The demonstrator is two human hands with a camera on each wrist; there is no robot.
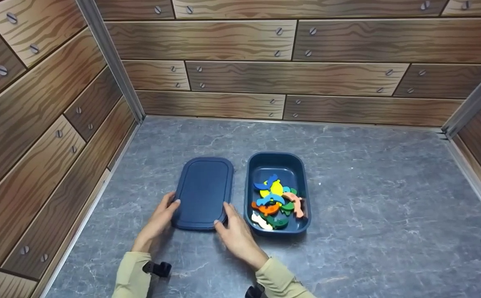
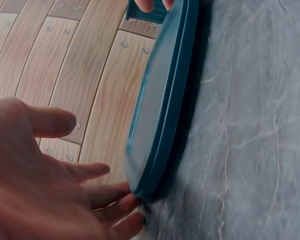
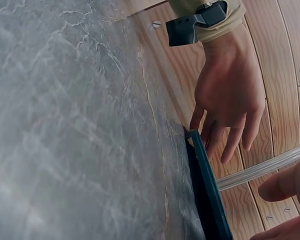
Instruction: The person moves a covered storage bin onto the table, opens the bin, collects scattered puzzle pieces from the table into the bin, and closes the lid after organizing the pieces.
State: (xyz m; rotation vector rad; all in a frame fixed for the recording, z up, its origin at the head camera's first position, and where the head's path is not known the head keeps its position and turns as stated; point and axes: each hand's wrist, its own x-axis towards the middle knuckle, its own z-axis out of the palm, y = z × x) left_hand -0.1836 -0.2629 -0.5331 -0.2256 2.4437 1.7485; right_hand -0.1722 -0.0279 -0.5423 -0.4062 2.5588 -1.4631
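A dark blue rectangular lid [image 1: 205, 192] lies on the grey marbled surface, left of an open blue box [image 1: 309, 219]. Along the lid's left edge, the fingers of my left hand [image 1: 156, 221] touch the rim; in the left wrist view they are nearly straight, with the thumb held apart. My right hand [image 1: 238, 236] is at the lid's near right corner, fingers by the side edge and thumb over the near edge. A dark gap or shadow shows under the lid; whether it is raised I cannot tell. Several colourful animal-shaped pieces [image 1: 276, 189] are heaped in the box.
Wood-patterned walls [image 1: 240, 74] with metal corner strips [image 1: 114, 58] enclose the marbled surface [image 1: 389, 207] at the back, left and right. Dark wrist cameras [image 1: 157, 269] are strapped over the light sleeves.
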